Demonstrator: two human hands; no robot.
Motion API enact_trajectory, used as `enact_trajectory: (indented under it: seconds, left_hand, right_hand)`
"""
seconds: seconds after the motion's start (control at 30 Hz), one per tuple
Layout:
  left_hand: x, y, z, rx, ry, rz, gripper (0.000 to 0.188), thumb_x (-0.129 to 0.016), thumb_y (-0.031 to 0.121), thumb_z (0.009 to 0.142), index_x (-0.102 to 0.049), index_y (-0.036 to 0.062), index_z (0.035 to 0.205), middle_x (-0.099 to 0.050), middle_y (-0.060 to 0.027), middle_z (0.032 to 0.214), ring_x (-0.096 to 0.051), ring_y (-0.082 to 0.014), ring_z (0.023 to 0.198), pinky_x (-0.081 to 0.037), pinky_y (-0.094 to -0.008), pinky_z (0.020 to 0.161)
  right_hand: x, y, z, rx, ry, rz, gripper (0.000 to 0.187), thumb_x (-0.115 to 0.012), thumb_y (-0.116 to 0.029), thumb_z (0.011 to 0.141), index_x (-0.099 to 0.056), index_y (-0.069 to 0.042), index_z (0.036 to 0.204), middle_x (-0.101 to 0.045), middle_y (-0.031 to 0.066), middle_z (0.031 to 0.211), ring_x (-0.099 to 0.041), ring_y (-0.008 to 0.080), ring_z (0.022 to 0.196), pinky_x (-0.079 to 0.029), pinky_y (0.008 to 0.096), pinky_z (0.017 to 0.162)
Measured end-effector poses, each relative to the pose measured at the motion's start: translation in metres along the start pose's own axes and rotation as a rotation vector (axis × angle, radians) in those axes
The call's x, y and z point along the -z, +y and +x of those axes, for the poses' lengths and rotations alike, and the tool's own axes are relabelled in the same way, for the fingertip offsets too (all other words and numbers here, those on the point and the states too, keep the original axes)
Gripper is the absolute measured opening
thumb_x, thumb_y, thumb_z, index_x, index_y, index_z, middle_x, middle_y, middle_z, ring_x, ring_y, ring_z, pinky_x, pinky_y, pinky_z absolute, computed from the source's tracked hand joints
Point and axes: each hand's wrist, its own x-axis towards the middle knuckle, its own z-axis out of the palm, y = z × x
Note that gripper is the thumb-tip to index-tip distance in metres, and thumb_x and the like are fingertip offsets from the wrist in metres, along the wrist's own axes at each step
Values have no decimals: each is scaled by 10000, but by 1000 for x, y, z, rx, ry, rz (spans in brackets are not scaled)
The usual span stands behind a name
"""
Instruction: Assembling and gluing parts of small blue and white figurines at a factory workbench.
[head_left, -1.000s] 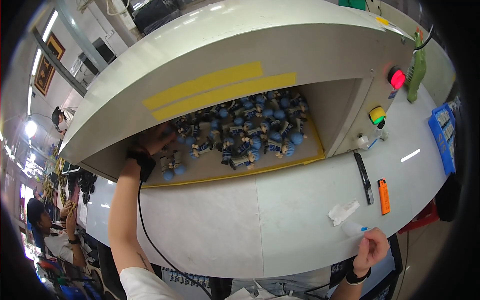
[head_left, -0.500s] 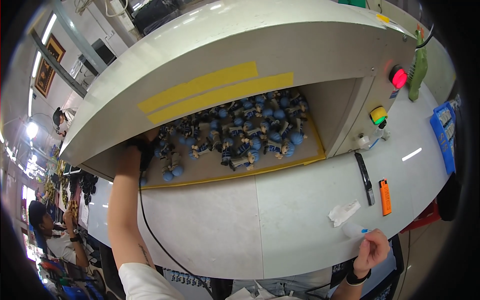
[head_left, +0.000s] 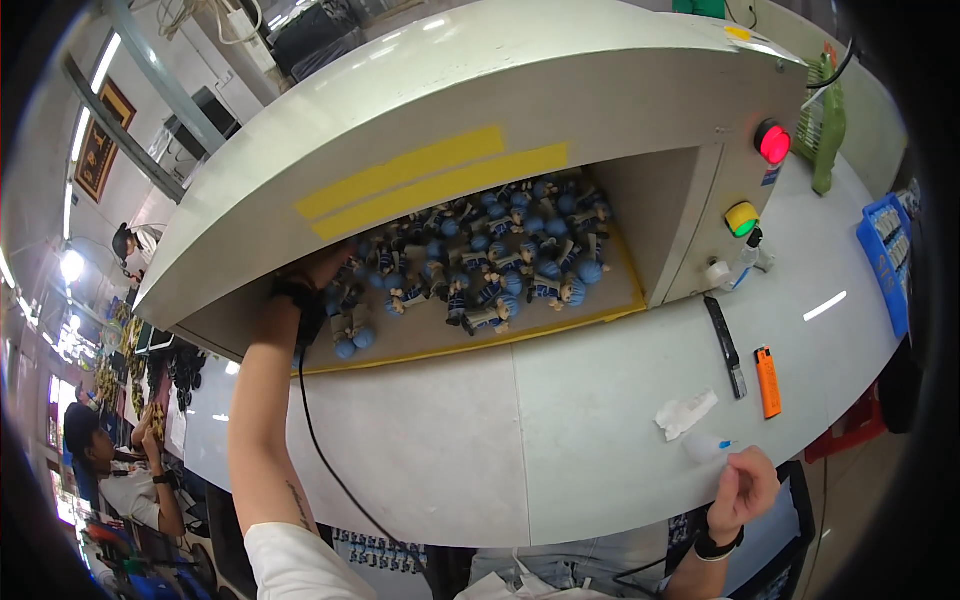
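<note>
My left hand reaches into the opening of a grey-white metal box machine, at its left end. The upper rim hides its fingers, so their state does not show. Beside and right of it lie many small figurines with round blue heads, jumbled on a tray lined with brown board. My right hand rests at the table's front right, fingers curled and nothing seen in them. Just beyond its fingertips lies a small translucent bottle with a blue tip, next to a crumpled white tissue.
A black utility knife and an orange cutter lie right of centre. A glowing red button and a yellow-green switch sit on the machine's front. A blue basket stands far right. A black cord runs from my left wrist.
My left hand has shifted a little to the right and deeper inside the opening. The whole view has shifted slightly. My right hand stays by the bottle.
</note>
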Motion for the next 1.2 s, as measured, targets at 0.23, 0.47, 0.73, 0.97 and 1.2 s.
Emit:
enact_trajectory:
  seconds: [0.23, 0.47, 0.73, 0.97, 1.2]
  left_hand:
    - [68, 70, -39, -128, -92, -152, 686, -431, 514, 778, -256, 115, 1308, -238, -123, 1354, -183, -270, 1262, -127, -372, 1030]
    - [44, 143, -9, -419, -62, -64, 540, -425, 467, 815, -344, 184, 1268, -241, -155, 1342, -196, -284, 1255, -151, -401, 1023]
    - [2, 121, 2, -589, 45, 106, 540, -367, 416, 845, -258, 152, 1304, -171, -111, 1374, -142, -300, 1267, -136, -405, 1028]
    - [29, 119, -13, -416, -121, -59, 543, -371, 372, 855, -233, 115, 1313, -198, -150, 1358, -144, -294, 1268, -155, -378, 1020]
    - [51, 220, -79, -852, -2, -33, 634, -539, 384, 768, -271, 174, 1302, -204, -145, 1359, -156, -317, 1265, -160, -424, 1017]
  right_hand:
    - [0, -3, 2, -5, -28, -2, 97, -495, -1, 634, -520, 13, 727, -456, 75, 522, -377, 164, 410, -277, 234, 412]
    - [2, -4, 0, -9, 5, -29, 84, -493, -1, 629, -511, 8, 711, -462, 75, 528, -386, 168, 412, -286, 237, 414]
    - [2, -2, 3, -8, -4, -20, 94, -495, -2, 612, -515, 0, 705, -444, 62, 511, -388, 169, 409, -289, 240, 410]
    - [5, -1, 3, -11, -7, 29, 81, -505, -9, 620, -518, 4, 699, -441, 60, 503, -384, 164, 398, -281, 236, 400]
    - [7, 1, 2, 12, -32, 13, 85, -507, -9, 628, -520, 8, 709, -453, 64, 508, -385, 165, 396, -283, 240, 395]
